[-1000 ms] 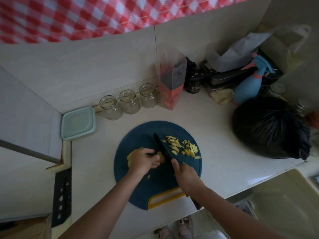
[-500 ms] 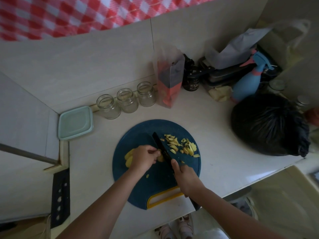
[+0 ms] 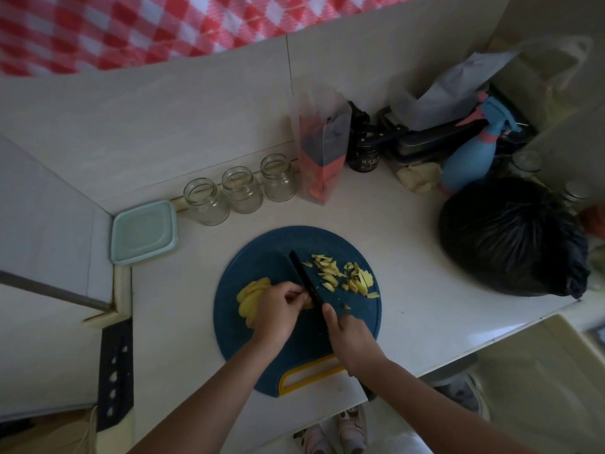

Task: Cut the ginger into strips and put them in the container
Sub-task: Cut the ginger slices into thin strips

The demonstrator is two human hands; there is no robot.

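Counter [image 3: 409,290]: pale and wide, running along a tiled wall, with a red-and-white checked cloth [image 3: 131,24] hanging above it.
Black bag [image 3: 510,237]: a big bunched plastic sack at the right end of the counter, well apart from the board.
Cutting board [image 3: 262,257]: round, dark blue, with a yellow-rimmed handle slot at the near edge; it lies flat in the middle of the counter.
Spray bottle [image 3: 471,155]: blue with a pink collar, standing among clutter at the back right.
Container [image 3: 144,232]: square, pale green lid on, sitting in the left corner of the counter, apart from the board.
Glass jars [image 3: 240,190]: three of them, open and upright, in a row against the wall just right of the container.
Right hand [image 3: 352,339]: closed round the knife handle, forefinger stretched along the spine.
Left hand [image 3: 278,311]: fingers curled down, pinning a piece of ginger just left of the blade.
Knife [image 3: 302,278]: black blade angled away towards the far left, its edge down on the board right beside the left fingertips.
Ginger slices [image 3: 250,298]: pale yellow, overlapping, on the left of the board, partly under the left hand.
Ginger strips [image 3: 340,275]: a loose scatter of cut pieces on the board, right of the blade.
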